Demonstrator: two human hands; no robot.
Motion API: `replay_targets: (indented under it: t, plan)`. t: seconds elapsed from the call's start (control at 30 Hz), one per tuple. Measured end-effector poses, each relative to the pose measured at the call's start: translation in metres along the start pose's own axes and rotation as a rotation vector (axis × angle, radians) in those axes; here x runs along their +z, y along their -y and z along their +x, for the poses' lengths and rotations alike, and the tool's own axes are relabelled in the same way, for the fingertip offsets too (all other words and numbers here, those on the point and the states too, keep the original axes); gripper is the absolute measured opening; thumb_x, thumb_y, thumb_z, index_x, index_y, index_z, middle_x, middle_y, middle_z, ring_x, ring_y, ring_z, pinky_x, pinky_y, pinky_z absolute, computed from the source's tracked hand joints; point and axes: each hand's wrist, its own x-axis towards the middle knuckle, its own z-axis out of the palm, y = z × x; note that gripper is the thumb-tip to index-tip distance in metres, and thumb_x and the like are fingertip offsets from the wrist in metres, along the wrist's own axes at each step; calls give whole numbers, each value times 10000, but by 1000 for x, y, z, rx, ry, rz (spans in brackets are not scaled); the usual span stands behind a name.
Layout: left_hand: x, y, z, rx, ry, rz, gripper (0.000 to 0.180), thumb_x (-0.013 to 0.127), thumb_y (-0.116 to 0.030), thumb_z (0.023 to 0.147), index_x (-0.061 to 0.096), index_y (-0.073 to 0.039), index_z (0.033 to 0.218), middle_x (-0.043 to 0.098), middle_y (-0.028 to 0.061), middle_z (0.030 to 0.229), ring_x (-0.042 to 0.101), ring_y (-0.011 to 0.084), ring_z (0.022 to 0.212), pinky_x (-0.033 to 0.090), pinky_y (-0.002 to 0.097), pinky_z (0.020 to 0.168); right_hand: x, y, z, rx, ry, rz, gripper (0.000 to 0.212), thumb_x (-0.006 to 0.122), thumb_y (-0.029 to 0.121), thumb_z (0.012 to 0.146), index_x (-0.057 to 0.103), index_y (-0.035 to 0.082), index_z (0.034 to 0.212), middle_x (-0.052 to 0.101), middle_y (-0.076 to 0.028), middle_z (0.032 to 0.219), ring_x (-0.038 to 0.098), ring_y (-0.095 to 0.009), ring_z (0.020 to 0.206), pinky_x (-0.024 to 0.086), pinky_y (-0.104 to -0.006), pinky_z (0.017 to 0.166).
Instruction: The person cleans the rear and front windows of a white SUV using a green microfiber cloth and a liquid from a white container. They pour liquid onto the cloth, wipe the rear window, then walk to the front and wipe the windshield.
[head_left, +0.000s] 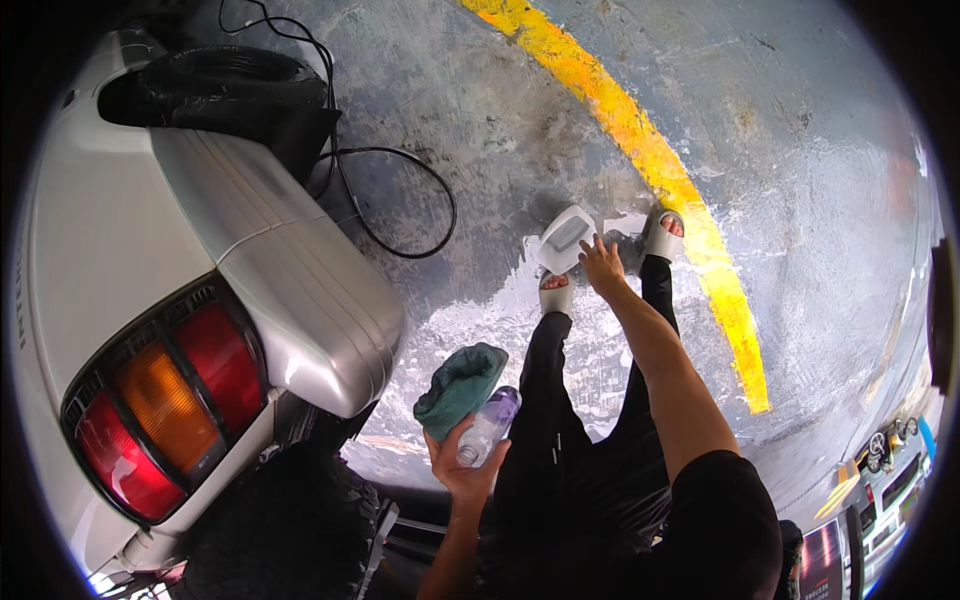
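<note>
The white tub (556, 257) sits on the floor (500, 160), just past the toes of the left foot (555, 292). It lies a little ahead of the right hand (603, 268) and off to its left. Its long side seems to slant, from near that foot out and to the right. The right hand is much nearer to it than the left hand (468, 482). The right arm (675, 385) reaches far down, back of the hand up, fingers open; I can't tell if they touch the rim. The left hand, held up much closer, grips a clear bottle (492, 420) and a green cloth (462, 385).
</note>
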Motion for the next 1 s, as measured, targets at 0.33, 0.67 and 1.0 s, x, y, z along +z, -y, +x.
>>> replay_targets:
  t: [0.33, 0.67, 1.0]
  plan:
    - [122, -65, 29, -483, -255, -56, 649, 999, -319, 600, 739, 11, 1095, 544, 202, 1299, 538, 364, 1241, 455, 493, 1060, 58, -98, 120, -314, -30, -173, 236, 600, 181, 934, 796, 143, 1061, 573, -22, 1398, 462, -305, 1374, 417, -520, 1103]
    - [122, -233, 151, -100, -237, -235, 498, 957, -103, 664, 758, -55, 1119, 606, 115, 1207, 594, 287, 1160, 481, 400, 1022, -179, -312, -48, 382, -20, 256, 152, 694, 235, 925, 776, 121, 985, 669, -124, 1142, 666, -361, 1078, 527, -495, 915]
    - [113, -307, 335, -151, -337, -183, 585, 937, -335, 698, 746, -29, 1159, 608, 183, 1155, 623, 376, 1109, 520, 416, 995, -443, -534, -147, 844, -127, 258, 253, 714, 184, 821, 723, 22, 1015, 733, -226, 1062, 720, -404, 1017, 586, -490, 913]
